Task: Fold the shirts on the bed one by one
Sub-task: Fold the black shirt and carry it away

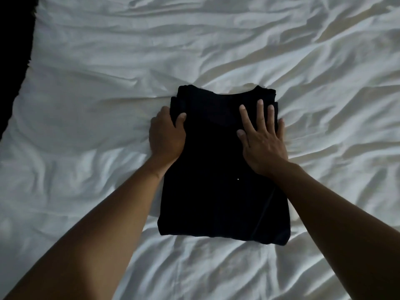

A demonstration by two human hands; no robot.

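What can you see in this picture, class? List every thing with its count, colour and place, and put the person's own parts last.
shirt: one, black, folded into a long rectangle, middle of the bed, collar end away from the person.
bed sheet: one, white, wrinkled, under the shirt and across nearly the whole view.
speck: one, white, on the shirt's lower middle.
dark area: one, black, upper left past the bed's edge; what it is cannot be told.
left hand: one, grips the shirt's left edge near the collar, thumb on top.
right hand: one, flat on the shirt's right side, fingers spread.
left forearm, right forearm: two, bare, reaching in from the bottom corners.
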